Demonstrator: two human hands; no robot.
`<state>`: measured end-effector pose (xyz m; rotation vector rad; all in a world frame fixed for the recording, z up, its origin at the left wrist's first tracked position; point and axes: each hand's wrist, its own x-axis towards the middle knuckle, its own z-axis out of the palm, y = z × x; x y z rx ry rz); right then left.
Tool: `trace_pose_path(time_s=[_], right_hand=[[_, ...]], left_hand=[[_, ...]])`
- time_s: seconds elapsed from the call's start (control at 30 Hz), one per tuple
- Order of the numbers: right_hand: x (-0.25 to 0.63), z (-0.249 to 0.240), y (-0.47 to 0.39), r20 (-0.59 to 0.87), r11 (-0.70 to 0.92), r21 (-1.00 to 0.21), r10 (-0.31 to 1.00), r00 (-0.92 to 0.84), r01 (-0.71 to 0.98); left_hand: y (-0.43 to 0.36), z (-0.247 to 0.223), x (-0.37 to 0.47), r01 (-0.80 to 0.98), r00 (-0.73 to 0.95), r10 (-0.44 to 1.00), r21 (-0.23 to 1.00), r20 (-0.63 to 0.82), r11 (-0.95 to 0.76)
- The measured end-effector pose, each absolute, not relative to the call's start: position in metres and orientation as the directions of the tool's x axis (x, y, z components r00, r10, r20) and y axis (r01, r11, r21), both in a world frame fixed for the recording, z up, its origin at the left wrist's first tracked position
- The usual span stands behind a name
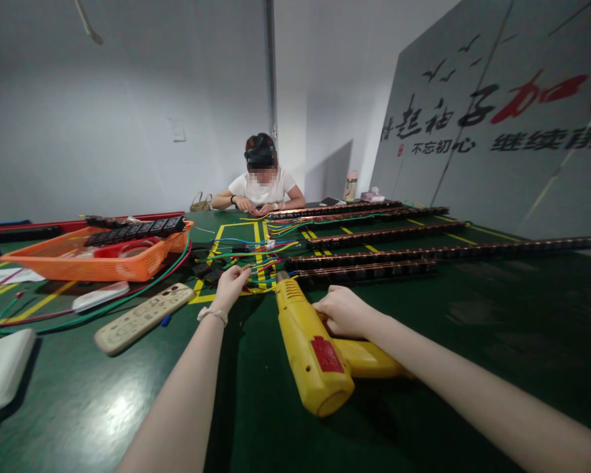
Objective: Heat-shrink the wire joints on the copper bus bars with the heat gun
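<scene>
There was one yellow heat gun (305, 341), one orange basket (103, 263), one beige power strip (145, 318), one bottle (350, 187), one wrist bracelet (213, 315), one green table (453, 335), one other person (267, 189) and at least five long strips (453, 252); the colored wires (282, 247) were too tangled to count.

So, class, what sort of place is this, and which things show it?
Probably a small electrical assembly workshop: there is a yellow heat gun, coloured wires lie at the ends of long dark strips, and an orange basket holds more parts.
</scene>
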<state>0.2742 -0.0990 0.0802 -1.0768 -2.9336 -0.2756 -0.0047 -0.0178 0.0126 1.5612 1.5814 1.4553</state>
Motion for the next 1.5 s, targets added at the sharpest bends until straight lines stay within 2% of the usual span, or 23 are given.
trace_pose_path(time_s=[0.53,0.93,1.27,1.5], right_hand=[[0.281,0.083,-0.098,0.05,0.724,0.177,0.67,-0.74,0.667],[0.237,0.079,-0.09,0.038,0.756,0.214,0.627,-0.778,0.619],[0.197,0.079,-0.085,0.109,0.796,0.204,0.56,-0.821,0.57],[0.205,0.07,-0.082,0.193,0.811,0.182,0.526,-0.829,0.556]], left_hand=[[-0.027,0.022,-0.002,0.426,-0.18,0.915,0.867,0.36,-0.258],[-0.026,0.028,-0.002,0.162,-0.217,0.946,0.965,0.24,-0.208],[-0.023,0.029,-0.005,0.192,-0.194,0.945,0.955,0.263,-0.226],[-0.023,0.024,-0.014,0.104,-0.22,0.952,0.976,0.212,-0.193]])
